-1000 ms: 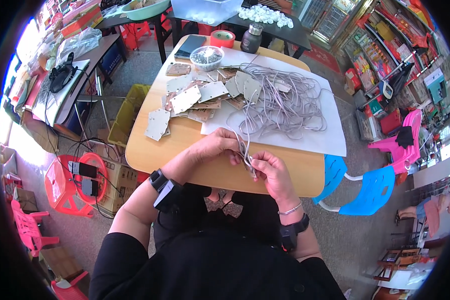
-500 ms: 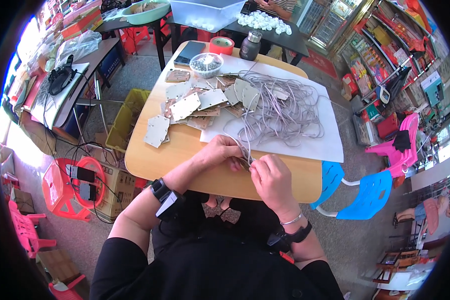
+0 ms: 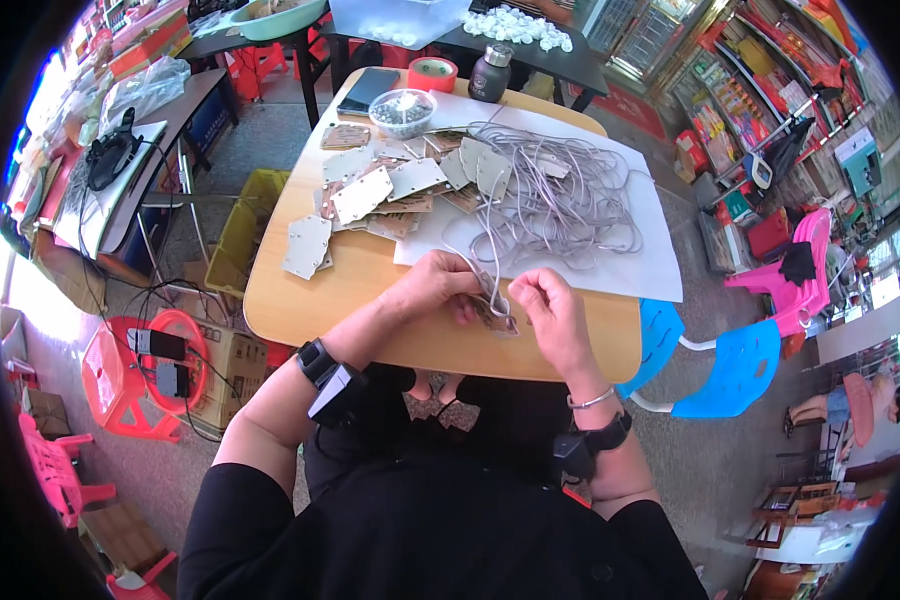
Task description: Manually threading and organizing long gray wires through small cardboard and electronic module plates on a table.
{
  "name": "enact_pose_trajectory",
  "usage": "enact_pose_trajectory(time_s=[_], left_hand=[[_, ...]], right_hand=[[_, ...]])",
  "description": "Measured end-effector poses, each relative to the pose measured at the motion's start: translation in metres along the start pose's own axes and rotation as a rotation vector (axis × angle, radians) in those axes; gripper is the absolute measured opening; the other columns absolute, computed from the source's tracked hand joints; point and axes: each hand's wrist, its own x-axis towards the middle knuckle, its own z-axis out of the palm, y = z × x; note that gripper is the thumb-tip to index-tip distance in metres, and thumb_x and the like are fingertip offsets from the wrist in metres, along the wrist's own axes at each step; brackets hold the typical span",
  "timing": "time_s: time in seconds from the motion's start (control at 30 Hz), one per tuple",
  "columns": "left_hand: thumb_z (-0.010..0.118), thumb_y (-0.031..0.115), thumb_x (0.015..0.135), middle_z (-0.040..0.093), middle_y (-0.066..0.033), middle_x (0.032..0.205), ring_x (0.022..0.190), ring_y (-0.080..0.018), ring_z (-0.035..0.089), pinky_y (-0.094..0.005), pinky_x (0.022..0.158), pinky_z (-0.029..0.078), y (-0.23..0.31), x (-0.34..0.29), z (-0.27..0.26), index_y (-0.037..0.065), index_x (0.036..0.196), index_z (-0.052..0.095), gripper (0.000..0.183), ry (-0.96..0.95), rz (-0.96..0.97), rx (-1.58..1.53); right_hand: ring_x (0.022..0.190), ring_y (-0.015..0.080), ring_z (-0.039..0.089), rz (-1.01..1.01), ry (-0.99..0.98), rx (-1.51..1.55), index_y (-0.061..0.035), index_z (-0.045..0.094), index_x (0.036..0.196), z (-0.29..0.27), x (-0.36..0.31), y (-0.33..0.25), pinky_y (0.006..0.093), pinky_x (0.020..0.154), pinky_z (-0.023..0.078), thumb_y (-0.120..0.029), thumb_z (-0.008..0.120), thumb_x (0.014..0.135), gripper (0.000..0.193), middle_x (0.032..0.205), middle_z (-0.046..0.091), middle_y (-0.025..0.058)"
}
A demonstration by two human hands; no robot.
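Beyond the cord [image 3: 543, 188], red tape [image 3: 432, 85] neighbours a bottle [image 3: 489, 80].

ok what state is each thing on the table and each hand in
left hand: closed on cord strands
right hand: fingertips bunched, contents unclear
grey cord: loosely tangled
beige plates: piled, overlapping
clear tub: filled with small grey pieces
dark bottle: upright, capped
red tape roll: lying flat
phone: lying flat
white sheet: spread under cord

Two hands [image 3: 435, 288] [image 3: 558, 320] — one bottle [image 3: 489, 80], one phone [image 3: 368, 91], one tape roll [image 3: 433, 86]
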Motion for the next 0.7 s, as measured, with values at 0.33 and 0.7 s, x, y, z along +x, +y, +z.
enact_pose_trajectory(time_s=[0.33, 0.7], left_hand=[[0.060, 0.011, 0.082, 0.064, -0.0128, 0.070, 0.058, -0.0175, 0.063, -0.0274, 0.052, 0.053, -0.003, 0.000, 0.001, -0.007, 0.082, 0.064, 0.018, -0.021, -0.016, 0.048], [0.062, 0.012, 0.083, 0.065, -0.0085, 0.070, 0.057, -0.0127, 0.062, -0.0237, 0.052, 0.051, 0.002, 0.000, 0.006, -0.002, 0.086, 0.067, 0.015, -0.071, 0.035, 0.112]], right_hand=[[0.061, 0.0180, 0.060, 0.176, -0.124, -0.168, 0.0002, 0.062, 0.086, 0.006, 0.018, -0.002, 0.0312, 0.058, 0.046, -0.019, 0.064, 0.082, 0.019, 0.070, 0.064, 0.0122], [0.054, 0.0160, 0.056, 0.078, -0.022, 0.111, 0.0002, 0.059, 0.082, 0.023, 0.034, 0.004, 0.0301, 0.052, 0.044, -0.015, 0.062, 0.083, 0.015, 0.062, 0.059, 0.0087]])
